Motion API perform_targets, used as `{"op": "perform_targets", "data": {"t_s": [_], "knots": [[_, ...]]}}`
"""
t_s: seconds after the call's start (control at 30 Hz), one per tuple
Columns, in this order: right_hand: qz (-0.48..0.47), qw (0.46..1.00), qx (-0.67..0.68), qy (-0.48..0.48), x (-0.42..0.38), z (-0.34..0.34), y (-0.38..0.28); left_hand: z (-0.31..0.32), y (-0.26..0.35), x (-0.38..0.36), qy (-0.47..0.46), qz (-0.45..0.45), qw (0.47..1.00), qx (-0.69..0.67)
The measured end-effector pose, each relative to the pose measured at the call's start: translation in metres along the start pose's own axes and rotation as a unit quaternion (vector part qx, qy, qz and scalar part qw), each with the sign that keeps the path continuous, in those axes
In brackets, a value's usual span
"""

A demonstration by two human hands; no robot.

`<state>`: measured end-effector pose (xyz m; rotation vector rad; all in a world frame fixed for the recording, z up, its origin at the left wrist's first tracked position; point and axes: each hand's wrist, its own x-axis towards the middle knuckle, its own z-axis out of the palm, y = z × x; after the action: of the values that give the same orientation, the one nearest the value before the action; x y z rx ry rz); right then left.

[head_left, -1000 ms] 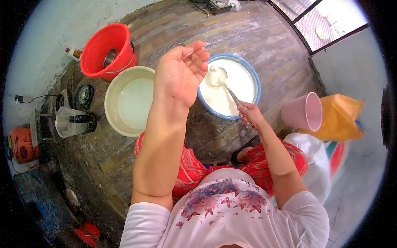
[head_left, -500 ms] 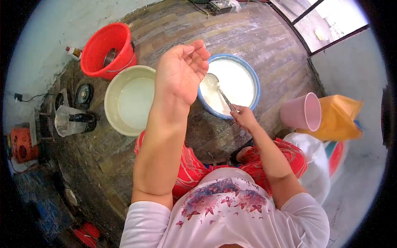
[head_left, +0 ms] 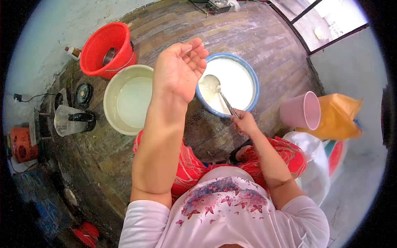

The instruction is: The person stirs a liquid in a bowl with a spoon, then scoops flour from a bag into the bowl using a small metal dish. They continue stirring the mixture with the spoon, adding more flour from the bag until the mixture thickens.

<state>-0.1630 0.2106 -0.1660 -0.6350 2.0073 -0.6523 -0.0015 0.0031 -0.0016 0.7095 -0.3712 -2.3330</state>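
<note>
Risk: white batter slopping over blue-rimmed round basin (head_left: 253,78) if right hand (head_left: 244,120), clamped on metal ladle (head_left: 218,91), stirs hard; left hand (head_left: 180,70) open, empty, raised beside basin.

no text, label, brand, number or sign can be read on anything in view.

Two basins (head_left: 126,99) (head_left: 244,70), one red bucket (head_left: 103,47), one pink cup (head_left: 301,110) and one ladle (head_left: 215,87) are counted on the floor.
</note>
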Motion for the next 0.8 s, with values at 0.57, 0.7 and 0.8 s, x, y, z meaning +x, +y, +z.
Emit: {"op": "perform_targets", "data": {"t_s": [0.57,0.7,0.8], "knots": [[-0.039,0.987,-0.149,0.039,0.005,-0.005,0.0,0.002,0.0,-0.001,0.016,0.0,1.0,0.01],[-0.042,0.976,-0.201,0.067,0.008,0.006,-0.014,0.002,-0.003,-0.004,0.007,0.01,1.0,0.022],[-0.039,0.989,-0.139,0.027,0.005,0.003,-0.021,0.005,-0.004,-0.001,0.012,0.002,1.0,0.011]]}}
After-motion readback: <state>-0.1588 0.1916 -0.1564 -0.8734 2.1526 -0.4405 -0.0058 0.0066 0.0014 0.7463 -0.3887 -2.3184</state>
